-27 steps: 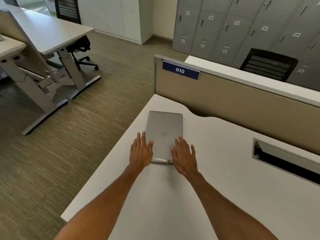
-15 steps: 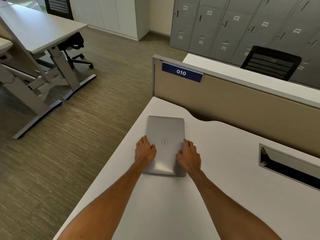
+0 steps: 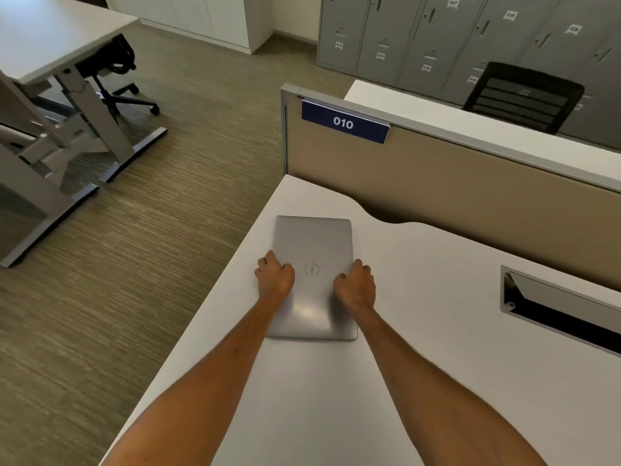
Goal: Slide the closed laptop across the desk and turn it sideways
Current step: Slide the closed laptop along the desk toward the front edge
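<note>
Laptop lengthwise, away from person

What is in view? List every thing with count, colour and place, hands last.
laptop: one, silver, closed, flat on the desk near its left edge
desk: one, white, under the laptop
partition: one, tan, behind the desk
sign: one, blue, reads 010, on the partition top
cable slot: one, grey rim, right in the desk
chairs: two, black, one beyond the partition, one far left
lockers: a row, grey, back wall
left hand: on the laptop's left edge
right hand: on the laptop's right edge
</note>
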Action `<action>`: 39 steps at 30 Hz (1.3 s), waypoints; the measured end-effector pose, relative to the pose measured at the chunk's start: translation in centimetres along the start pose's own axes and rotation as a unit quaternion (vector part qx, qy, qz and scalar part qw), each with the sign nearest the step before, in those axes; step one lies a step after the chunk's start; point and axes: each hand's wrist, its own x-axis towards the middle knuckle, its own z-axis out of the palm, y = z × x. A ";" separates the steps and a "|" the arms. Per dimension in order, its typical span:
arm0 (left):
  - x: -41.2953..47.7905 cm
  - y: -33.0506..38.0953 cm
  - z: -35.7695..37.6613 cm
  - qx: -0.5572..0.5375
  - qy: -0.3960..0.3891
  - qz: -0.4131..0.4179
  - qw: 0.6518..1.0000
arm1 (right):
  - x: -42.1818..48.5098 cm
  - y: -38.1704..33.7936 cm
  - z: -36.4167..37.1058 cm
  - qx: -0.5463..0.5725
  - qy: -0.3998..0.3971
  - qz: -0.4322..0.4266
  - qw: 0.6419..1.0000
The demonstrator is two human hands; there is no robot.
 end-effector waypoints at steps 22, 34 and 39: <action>-0.9 0.4 -1.9 -0.294 -0.046 -0.165 0.940 | 0.7 2.3 -1.7 0.180 0.000 0.096 0.979; -7.1 0.9 0.9 -0.303 -0.037 -0.155 0.939 | -3.7 7.5 -5.2 0.247 0.004 0.121 0.961; -10.7 1.1 3.0 -0.281 -0.042 -0.152 0.947 | -5.5 11.2 -7.3 0.270 0.005 0.118 0.956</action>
